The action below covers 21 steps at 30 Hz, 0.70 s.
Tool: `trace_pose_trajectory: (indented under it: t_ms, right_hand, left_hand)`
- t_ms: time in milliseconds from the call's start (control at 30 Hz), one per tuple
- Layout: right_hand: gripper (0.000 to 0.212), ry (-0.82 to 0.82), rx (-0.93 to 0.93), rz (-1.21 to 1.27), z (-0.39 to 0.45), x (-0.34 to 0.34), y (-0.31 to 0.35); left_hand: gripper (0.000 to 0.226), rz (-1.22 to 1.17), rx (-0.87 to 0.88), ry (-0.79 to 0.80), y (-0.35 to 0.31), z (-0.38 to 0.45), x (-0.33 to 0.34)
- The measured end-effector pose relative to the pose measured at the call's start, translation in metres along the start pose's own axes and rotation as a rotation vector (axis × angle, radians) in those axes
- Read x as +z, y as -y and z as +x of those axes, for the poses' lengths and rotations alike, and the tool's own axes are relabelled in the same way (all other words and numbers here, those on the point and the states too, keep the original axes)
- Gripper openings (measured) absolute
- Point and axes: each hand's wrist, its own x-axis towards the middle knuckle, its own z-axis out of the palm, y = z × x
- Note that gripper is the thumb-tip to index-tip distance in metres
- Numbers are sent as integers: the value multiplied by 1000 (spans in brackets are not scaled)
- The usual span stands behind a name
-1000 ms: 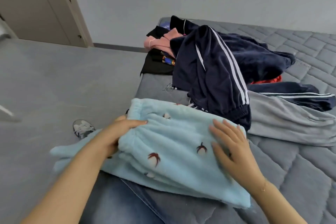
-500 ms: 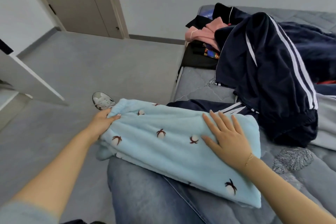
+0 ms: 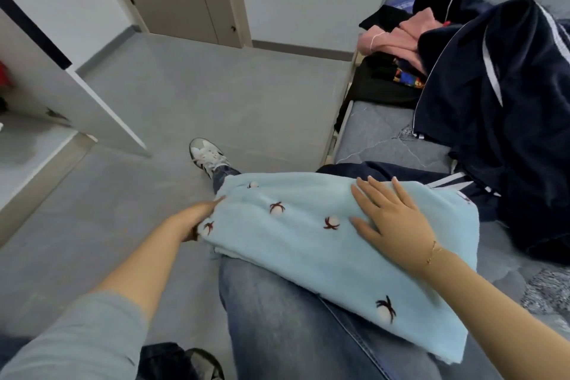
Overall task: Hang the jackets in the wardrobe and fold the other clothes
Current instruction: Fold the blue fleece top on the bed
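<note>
A folded light-blue fleece garment (image 3: pixel 308 244) with small brown-and-white motifs lies across my jeans-clad lap (image 3: pixel 293 324) and the bed's edge. My right hand (image 3: pixel 391 219) presses flat on its upper right part, fingers straight and spread. My left hand (image 3: pixel 197 219) grips the garment's left end, its fingers tucked under the fabric and mostly hidden. A navy jacket with white stripes (image 3: pixel 499 108) is heaped on the bed behind.
A pink garment (image 3: pixel 391 40) and a black one (image 3: pixel 376 83) lie at the head of the grey quilted mattress (image 3: pixel 379 129). An open white wardrobe door (image 3: pixel 77 95) stands at left over grey floor. My sneaker (image 3: pixel 206 154) rests on the floor.
My view has swung left and down toward the floor and wardrobe. The blue garment has shifted onto my lap, with my left hand moved to its left end.
</note>
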Motion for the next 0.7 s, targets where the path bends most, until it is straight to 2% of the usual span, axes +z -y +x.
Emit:
trace_pose_trajectory:
  t_ms: [67, 167, 300, 400, 500, 600, 633, 700]
  right_hand:
    - [65, 8, 13, 11, 0, 5, -6]
    - [64, -19, -9, 72, -4, 3, -7]
    - [59, -57, -10, 212, -24, -3, -9]
    - [54, -135, 46, 207, -57, 2, -12]
    - [56, -124, 68, 185, -75, 8, -15]
    - [55, -42, 70, 279, -67, 12, -24]
    - [54, -17, 88, 380, -61, 12, -27]
    - [43, 22, 240, 796, -52, 1, -34]
  left_hand:
    - [64, -59, -85, 42, 12, 9, 1]
    - [79, -71, -102, 108, 19, 15, -10]
    - [64, 10, -70, 119, 0, 1, -18]
    - [58, 2, 3, 60, -19, -14, -20]
    - [60, -47, 172, 4, -47, -41, -20]
    - [56, 80, 398, -93, -77, -82, -9]
    - [56, 140, 472, -123, -86, -100, -1]
    - [70, 228, 617, -163, -100, -137, 22]
